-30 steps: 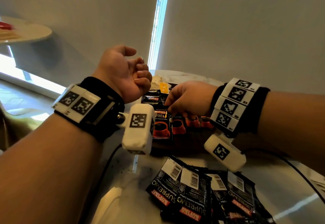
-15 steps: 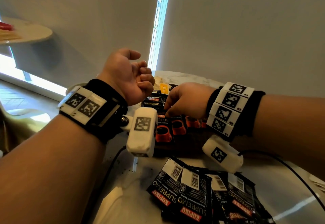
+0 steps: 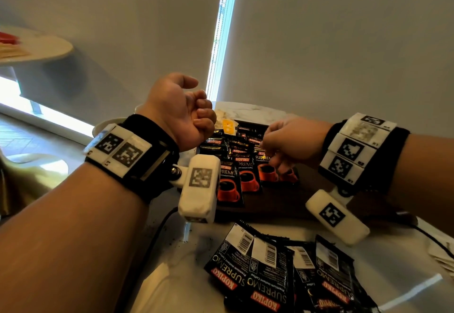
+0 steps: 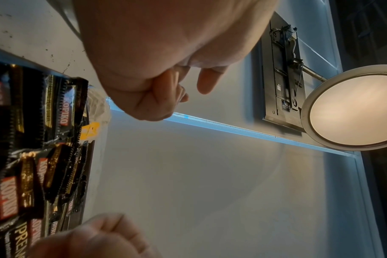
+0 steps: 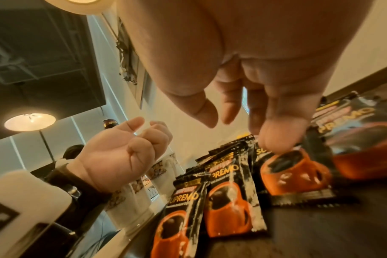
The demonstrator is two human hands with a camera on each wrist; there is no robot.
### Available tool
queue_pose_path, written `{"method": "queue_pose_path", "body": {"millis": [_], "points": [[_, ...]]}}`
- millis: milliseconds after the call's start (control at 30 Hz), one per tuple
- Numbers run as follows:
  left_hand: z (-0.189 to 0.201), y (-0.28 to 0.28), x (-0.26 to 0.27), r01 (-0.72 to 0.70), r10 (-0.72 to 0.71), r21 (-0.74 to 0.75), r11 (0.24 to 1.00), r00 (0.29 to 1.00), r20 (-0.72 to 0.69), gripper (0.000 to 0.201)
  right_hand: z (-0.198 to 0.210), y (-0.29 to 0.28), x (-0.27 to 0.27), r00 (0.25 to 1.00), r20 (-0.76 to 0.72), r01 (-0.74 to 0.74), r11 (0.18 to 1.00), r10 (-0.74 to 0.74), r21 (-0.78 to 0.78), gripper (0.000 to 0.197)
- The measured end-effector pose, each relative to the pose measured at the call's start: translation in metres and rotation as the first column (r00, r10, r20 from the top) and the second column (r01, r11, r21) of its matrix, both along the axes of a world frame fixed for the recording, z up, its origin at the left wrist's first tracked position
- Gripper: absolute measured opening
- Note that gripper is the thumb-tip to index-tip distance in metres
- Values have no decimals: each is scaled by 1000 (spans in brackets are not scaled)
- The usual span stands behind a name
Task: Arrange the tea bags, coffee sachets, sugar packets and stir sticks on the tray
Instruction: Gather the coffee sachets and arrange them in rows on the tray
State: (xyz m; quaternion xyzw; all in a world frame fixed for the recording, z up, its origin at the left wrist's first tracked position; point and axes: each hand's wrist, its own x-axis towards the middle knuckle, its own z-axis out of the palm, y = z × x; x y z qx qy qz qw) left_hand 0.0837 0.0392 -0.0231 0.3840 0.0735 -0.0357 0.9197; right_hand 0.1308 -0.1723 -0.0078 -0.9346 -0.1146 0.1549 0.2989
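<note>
A dark wooden tray (image 3: 275,206) holds a row of black Kopiko coffee sachets (image 3: 249,177) with orange cups printed on them. Smaller Kopiko packets (image 3: 216,142) and a yellow tea bag tag (image 3: 228,126) lie at its far end. My right hand (image 3: 277,163) hovers over the row's right end. In the right wrist view its fingers hang down, and one fingertip (image 5: 274,143) touches a sachet (image 5: 292,172). My left hand (image 3: 201,113) is raised left of the tray, curled into a fist and holding nothing. More sachets (image 3: 270,271) lie loose, face down, on the near table.
The white marble table (image 3: 172,283) carries a black cable (image 3: 152,236) on the left. A white patterned cup (image 5: 130,206) stands left of the tray. Pale paper (image 3: 442,256) shows at the right edge. A second round table (image 3: 39,47) is far left.
My right hand has slid a little to the right along the row of sachets and dipped lower. The left hand stays raised and curled, drifting only slightly.
</note>
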Motion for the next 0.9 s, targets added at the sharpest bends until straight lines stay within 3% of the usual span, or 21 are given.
{"method": "queue_pose_path", "body": {"millis": [133,300,533,900], "points": [[0,0,0,5,-5,2,1000,1000,-2,22,-6,-5,-9,983,-185,-1,999,11,52,4],[-2,-2,0,1,-1,24,1000,1000,-12,20,-10,1,-15,973,-232,-1,998,16,62,4],[-2,-5,0,0,1,39,999,1000,-23,19,-13,7,-17,968,-249,-2,998,16,59,17],[-2,-9,0,-3,4,59,998,1000,-22,20,-9,3,-15,975,-221,-11,999,22,52,10]]}}
